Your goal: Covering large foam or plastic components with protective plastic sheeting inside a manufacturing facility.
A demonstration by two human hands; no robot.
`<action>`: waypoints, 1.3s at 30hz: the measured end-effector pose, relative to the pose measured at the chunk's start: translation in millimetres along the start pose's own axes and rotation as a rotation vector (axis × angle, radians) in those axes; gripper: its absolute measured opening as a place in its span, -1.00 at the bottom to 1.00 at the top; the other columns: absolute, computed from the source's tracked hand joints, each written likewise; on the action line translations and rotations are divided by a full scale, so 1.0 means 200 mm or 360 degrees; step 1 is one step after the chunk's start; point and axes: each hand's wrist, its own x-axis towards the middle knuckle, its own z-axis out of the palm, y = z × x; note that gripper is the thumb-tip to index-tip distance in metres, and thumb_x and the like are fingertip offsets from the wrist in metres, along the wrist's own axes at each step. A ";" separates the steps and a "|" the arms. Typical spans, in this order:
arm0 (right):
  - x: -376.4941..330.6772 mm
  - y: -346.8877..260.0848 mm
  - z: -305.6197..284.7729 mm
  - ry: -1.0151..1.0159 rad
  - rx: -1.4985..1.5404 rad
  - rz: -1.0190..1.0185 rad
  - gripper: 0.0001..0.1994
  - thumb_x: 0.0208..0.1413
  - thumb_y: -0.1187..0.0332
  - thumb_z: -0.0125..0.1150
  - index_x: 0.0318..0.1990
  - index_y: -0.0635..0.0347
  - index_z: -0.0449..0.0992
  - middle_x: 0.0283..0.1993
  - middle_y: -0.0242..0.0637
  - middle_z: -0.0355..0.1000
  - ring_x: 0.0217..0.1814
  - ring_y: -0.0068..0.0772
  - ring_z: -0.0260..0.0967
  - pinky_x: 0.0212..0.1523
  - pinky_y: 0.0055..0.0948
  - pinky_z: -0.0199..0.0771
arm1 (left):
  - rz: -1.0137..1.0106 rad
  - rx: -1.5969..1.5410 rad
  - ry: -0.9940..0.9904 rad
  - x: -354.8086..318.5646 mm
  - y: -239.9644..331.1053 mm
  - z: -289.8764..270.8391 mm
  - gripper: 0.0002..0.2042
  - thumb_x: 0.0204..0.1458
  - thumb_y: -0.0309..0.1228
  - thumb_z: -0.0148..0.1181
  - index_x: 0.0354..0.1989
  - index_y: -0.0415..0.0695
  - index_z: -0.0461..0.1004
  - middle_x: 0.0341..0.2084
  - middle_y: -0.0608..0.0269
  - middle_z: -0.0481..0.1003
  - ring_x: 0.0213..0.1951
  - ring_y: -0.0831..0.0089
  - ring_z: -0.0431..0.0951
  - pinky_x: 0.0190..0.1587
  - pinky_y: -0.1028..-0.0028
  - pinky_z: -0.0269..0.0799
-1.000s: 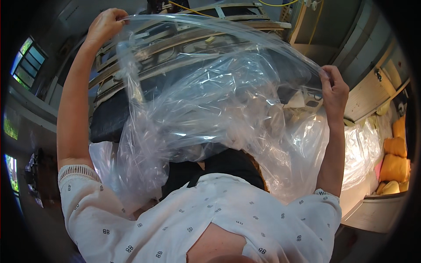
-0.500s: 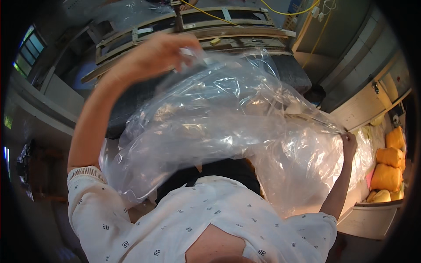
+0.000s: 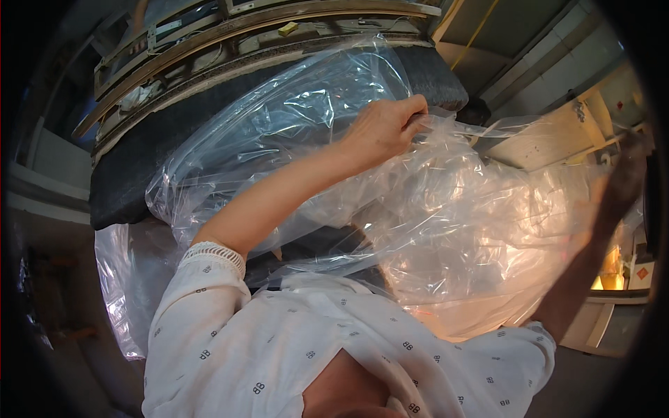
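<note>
A large sheet of clear plastic film [image 3: 446,202] spreads in loose, shiny folds across my front, from the dark padded bench top to the right side. My left hand [image 3: 387,129] is closed on a gathered edge of the film near the middle, the fingers pinched together. Far out to the right, my right hand [image 3: 627,164] is raised, dark and smeared by motion; a stretch of film runs toward it from the left hand, but its grip does not show clearly. Part of the film hangs down at the left of the bench.
The dark padded bench top [image 3: 125,171] lies beneath the film. Behind it stands a wooden frame [image 3: 230,52] with a small yellow block [image 3: 287,29] on it. Orange bundles [image 3: 613,268] glow at the right. At the far left, dim shapes are hard to make out.
My left hand has swung from the upper left to the middle, drawing film rightward. My right hand has moved farther right and up. The view has shifted, and the orange bundles are mostly covered.
</note>
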 end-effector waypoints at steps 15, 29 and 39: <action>-0.77 -0.42 1.43 -0.1458 0.1740 0.1587 -0.73 0.14 0.22 0.00 -0.26 0.24 0.50 -0.47 -0.53 0.32 -0.41 -0.70 0.18 -0.46 -0.69 0.16 | -0.0667 0.1415 0.0803 -1.19 -0.39 -1.16 -0.88 0.03 -0.45 0.09 -0.33 -0.24 0.38 -0.37 0.21 0.36 -0.35 0.38 0.37 -0.23 0.50 0.29; -0.75 -1.08 1.50 -0.1121 0.1691 0.0729 -0.94 0.01 0.47 0.08 -0.39 0.27 0.44 -0.52 -0.28 0.32 -0.55 -0.54 0.21 -0.49 -0.59 0.21 | -0.1797 0.1394 -0.0157 -2.60 -0.33 -1.05 -0.81 -0.07 -0.40 0.07 -0.30 -0.21 0.44 -0.38 -0.03 0.46 -0.33 0.08 0.46 -0.28 0.29 0.35; -0.67 -0.92 1.34 -0.1302 0.1619 0.0578 -0.94 0.01 0.51 0.08 -0.42 0.29 0.46 -0.47 -0.38 0.32 -0.51 -0.65 0.14 -0.46 -0.70 0.13 | -0.0551 0.0857 0.0238 -0.67 -0.22 -1.35 -0.74 0.00 -0.45 0.09 -0.10 -0.19 0.38 -0.20 0.26 0.37 -0.15 0.47 0.41 -0.12 0.53 0.33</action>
